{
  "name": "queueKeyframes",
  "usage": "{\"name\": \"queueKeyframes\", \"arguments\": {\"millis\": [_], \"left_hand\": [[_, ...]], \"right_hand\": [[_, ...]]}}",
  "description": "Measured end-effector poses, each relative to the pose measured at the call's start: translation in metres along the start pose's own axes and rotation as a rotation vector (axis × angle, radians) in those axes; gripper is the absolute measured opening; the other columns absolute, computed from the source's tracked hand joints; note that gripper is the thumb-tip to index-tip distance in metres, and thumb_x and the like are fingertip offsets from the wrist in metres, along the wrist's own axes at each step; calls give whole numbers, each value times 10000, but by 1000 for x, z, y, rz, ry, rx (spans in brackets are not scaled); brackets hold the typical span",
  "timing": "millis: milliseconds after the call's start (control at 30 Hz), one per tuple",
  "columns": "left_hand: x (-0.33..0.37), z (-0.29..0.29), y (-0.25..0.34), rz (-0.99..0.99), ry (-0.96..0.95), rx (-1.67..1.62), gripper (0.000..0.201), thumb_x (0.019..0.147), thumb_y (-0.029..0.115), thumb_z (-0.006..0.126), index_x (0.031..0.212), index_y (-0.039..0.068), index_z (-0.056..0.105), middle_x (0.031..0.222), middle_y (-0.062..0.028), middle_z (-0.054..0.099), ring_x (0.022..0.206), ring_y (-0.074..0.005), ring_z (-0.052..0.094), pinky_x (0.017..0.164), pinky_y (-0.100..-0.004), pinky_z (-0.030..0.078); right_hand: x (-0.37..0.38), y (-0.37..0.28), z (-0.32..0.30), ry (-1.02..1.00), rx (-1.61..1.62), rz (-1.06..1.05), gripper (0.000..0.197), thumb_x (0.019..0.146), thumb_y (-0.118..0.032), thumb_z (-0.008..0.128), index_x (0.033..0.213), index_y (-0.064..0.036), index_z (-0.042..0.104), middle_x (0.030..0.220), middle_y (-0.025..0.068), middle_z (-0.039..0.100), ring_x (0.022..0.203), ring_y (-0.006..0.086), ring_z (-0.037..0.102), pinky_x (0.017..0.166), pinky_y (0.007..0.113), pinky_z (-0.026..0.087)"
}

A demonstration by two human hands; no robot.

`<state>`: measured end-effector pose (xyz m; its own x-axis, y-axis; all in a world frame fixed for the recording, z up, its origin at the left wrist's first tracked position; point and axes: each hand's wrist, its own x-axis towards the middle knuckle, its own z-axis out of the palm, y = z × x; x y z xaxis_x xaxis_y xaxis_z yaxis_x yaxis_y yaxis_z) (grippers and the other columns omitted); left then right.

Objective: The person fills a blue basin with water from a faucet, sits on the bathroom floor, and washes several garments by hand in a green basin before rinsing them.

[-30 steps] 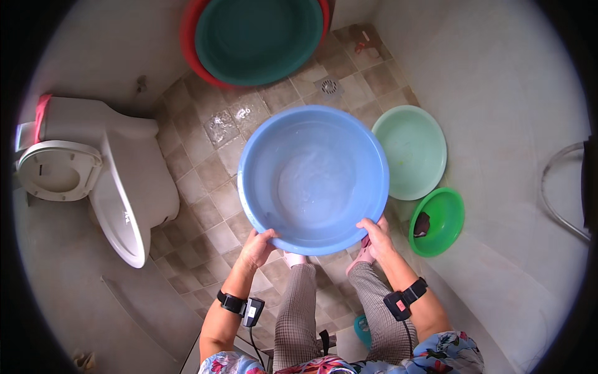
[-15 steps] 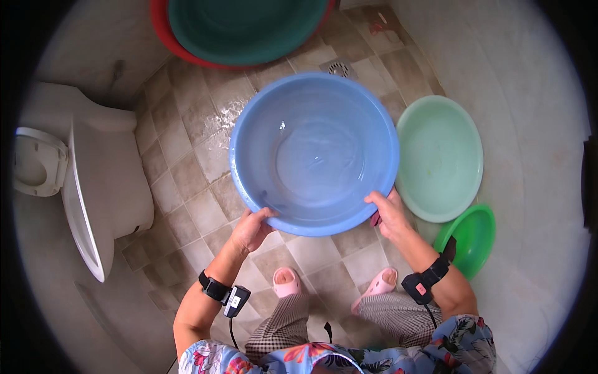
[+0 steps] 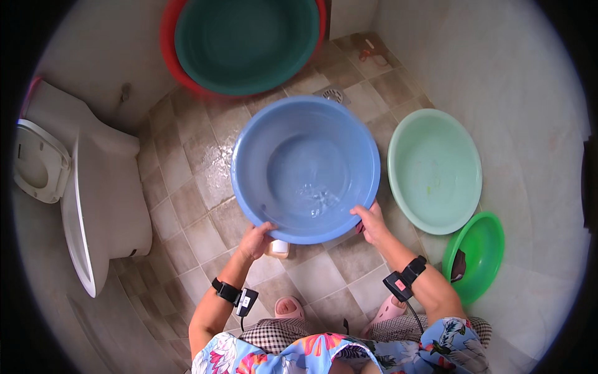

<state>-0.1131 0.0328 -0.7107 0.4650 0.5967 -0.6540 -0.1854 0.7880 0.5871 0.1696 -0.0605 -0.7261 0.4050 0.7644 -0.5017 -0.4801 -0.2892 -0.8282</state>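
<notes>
Between my two hands is a large round blue basin [image 3: 252, 156], with a little rippling water toward the near side of its bottom. My left hand [image 3: 254, 240] grips the near-left rim, thumb over the edge and fingers underneath. On the near-right rim, my right hand [image 3: 372, 223] is closed the same way. A bit of dark red material shows beside the right fingers; what it is I cannot make out. Partly hidden under the near rim, by my left hand, is a small white-topped object [image 3: 279, 247].
A pale green basin [image 3: 402, 181] and a smaller bright green basin [image 3: 492, 255] with a dark item inside stand at right. Farther off are a teal basin [image 3: 246, 81] and a red basin [image 3: 169, 56]. A floor drain [image 3: 333, 95] lies beyond; a toilet [image 3: 112, 187] is left.
The blue basin has shifted slightly left and looks smaller, still in both hands. A gap now shows between it and the pale green basin. The white-topped object has come into view.
</notes>
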Motion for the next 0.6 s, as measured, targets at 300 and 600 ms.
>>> {"name": "queueKeyframes", "arguments": {"millis": [300,600], "left_hand": [[-8,-13,16,626,467,568,554,806,169,681,1248,-16,405,1219,-146,476,1129,-246,474,912,-366,426],[-49,128,135,140,-297,584,361,888,155,549,1224,48,468,1174,-87,574,987,-166,566,840,-309,454]], "right_hand": [[-18,-19,-15,-78,-167,253,583,739,-356,750,1126,-39,451,897,66,580,569,92,529,485,220,453],[-73,-85,-46,-199,-388,184,555,783,-184,704,1226,-20,411,877,56,582,599,105,535,533,240,450]]}}
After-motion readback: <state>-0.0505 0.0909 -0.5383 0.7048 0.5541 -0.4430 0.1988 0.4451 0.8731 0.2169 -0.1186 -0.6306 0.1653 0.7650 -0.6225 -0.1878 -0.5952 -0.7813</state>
